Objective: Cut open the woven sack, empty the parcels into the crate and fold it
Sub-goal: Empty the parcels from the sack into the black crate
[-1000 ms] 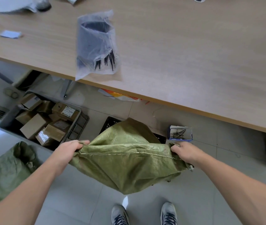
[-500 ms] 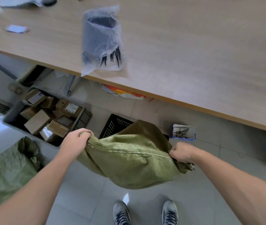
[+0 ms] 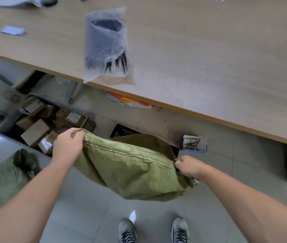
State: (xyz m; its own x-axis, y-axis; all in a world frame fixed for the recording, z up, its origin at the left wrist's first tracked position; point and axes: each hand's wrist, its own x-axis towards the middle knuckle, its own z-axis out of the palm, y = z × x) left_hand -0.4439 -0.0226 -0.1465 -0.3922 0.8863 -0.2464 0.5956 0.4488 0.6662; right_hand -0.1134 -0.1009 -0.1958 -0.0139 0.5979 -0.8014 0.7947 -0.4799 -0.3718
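I hold a green woven sack [image 3: 130, 169] in the air above the floor, its stitched seam running between my fists. My left hand [image 3: 68, 145] grips the sack's upper left corner. My right hand [image 3: 189, 166] grips the lower right corner. The sack hangs slack and bunched below the seam. Behind it a black crate [image 3: 124, 131] shows only a corner. To the left a grey crate [image 3: 7, 127] holds several cardboard parcels [image 3: 35, 131].
A wooden table [image 3: 209, 58] spans the top, with a clear bag of black cable ties [image 3: 106, 48] near its edge. Another green sack [image 3: 4, 179] lies at the left. A small blue box [image 3: 193, 142] sits on the tiled floor. My shoes [image 3: 127, 231] are below.
My left hand has risen and moved right with its sack corner, tilting the seam. My right hand has dropped slightly. The sack is more bunched.
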